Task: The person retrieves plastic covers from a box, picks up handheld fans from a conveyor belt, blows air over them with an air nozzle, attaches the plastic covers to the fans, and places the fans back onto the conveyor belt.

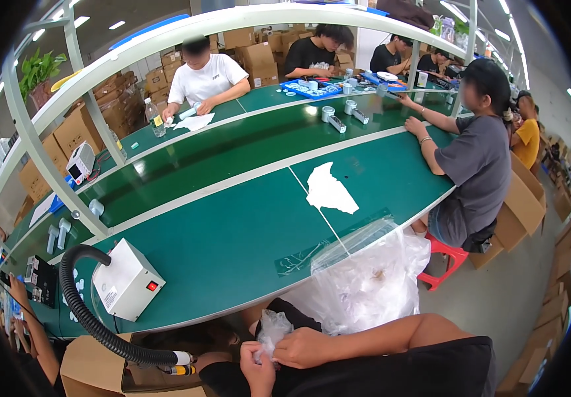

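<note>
room: co-workers sitting along a long assembly line, cardboard boxes [74,129] stacking up behind
table [232,231]: green top carrying a white box unit [126,278]
left hand [257,370], right hand [306,347]: both pinching a small clear bag [273,329] below the table edge

Small bag's [271,329] contents, hidden between both hands' fingers [290,352].
</note>
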`<move>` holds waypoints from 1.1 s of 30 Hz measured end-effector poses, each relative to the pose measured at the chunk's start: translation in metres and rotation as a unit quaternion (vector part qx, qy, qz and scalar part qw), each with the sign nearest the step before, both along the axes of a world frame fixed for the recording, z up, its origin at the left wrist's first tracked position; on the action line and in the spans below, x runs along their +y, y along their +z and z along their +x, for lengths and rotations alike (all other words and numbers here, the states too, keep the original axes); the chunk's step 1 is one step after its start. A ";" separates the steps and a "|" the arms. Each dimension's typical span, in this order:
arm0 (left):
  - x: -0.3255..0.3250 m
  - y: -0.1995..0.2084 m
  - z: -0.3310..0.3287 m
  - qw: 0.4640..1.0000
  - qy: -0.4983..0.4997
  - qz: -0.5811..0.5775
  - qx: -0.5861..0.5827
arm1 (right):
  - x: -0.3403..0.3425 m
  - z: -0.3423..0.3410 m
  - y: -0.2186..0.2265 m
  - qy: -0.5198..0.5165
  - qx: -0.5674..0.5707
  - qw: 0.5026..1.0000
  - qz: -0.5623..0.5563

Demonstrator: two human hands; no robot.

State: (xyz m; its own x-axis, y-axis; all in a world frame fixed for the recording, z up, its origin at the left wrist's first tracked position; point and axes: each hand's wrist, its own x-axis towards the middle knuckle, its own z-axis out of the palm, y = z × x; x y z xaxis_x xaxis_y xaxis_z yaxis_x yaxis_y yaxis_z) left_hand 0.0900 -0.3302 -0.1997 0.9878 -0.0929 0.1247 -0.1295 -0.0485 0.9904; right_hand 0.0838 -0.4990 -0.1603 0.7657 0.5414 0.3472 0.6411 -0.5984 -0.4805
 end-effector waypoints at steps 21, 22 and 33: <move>0.013 0.039 -0.007 0.978 -0.190 -0.077 0.029 | -0.023 0.015 -0.012 0.022 0.592 0.716 0.370; 0.013 0.043 -0.006 0.980 -0.187 -0.061 0.009 | -0.021 0.014 -0.013 0.023 0.593 0.715 0.369; 0.009 0.038 0.001 0.992 -0.036 -0.122 0.004 | 0.016 0.000 -0.026 0.042 0.685 0.487 0.540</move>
